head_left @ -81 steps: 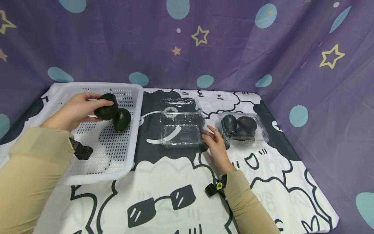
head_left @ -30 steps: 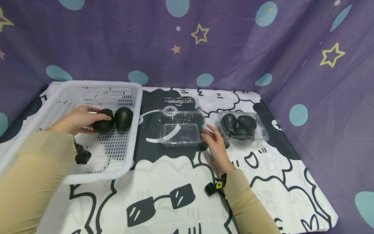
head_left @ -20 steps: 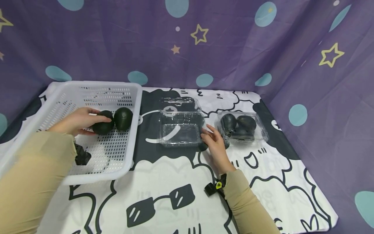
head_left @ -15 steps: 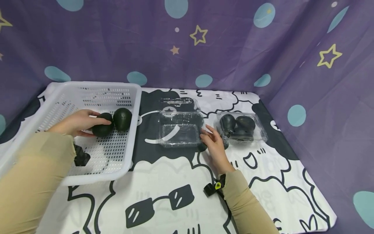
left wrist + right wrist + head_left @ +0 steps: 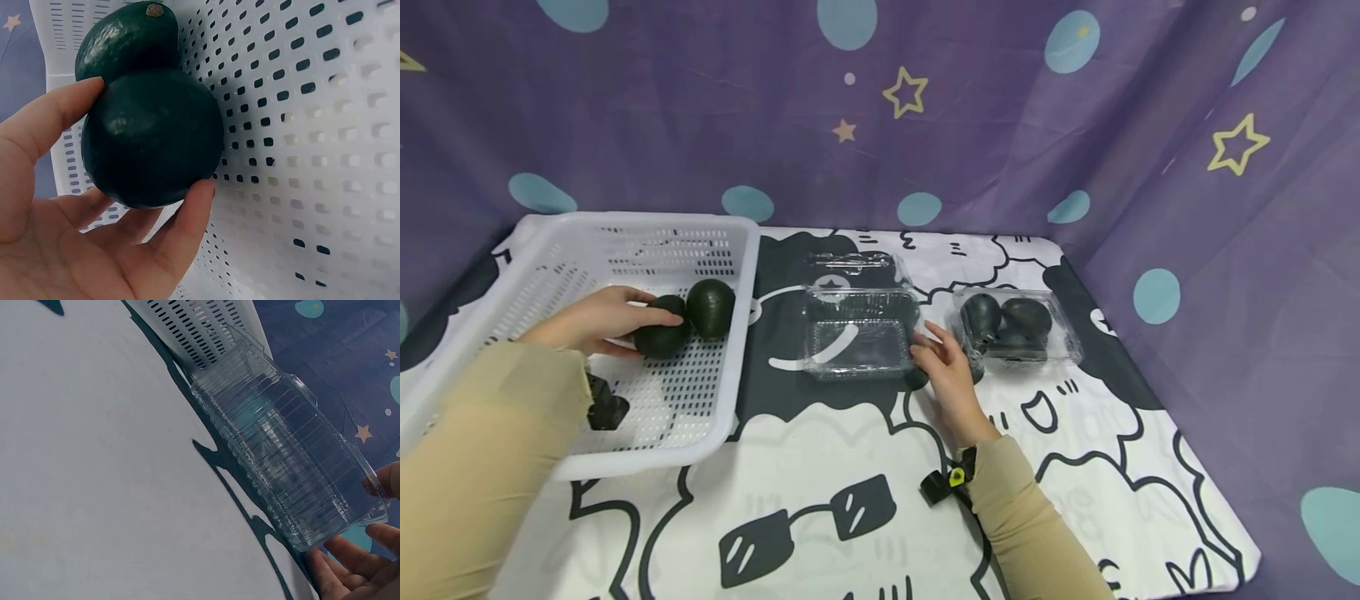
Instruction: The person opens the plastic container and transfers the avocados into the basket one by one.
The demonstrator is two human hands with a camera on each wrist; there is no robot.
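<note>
In the head view, my left hand [image 5: 598, 323] grips a dark green avocado [image 5: 660, 340] low inside the white perforated basket [image 5: 718, 433]. A second avocado [image 5: 711, 308] lies right beside it, touching it in the left wrist view, where its stem end [image 5: 154, 10] shows. Thumb and fingertips span the held avocado [image 5: 153, 140]. At the centre of the table stands an open clear plastic clamshell [image 5: 861, 337] with nothing in it, its lid [image 5: 853, 265] folded back. My right hand [image 5: 953, 379] holds the clamshell by its right edge, thumb at the rim and fingers beneath in the right wrist view.
To the right of my right hand sits another clear clamshell [image 5: 1066, 342] with dark avocados [image 5: 1027, 318] inside. A cloth with black-and-white cartoon print [image 5: 820, 450] covers the table. Purple curtain [image 5: 805, 100] hangs behind and along the right side.
My left hand has brought its avocado down from above the other one toward the basket floor, beside it. The right hand stays at the clamshell. The head view has shifted slightly.
</note>
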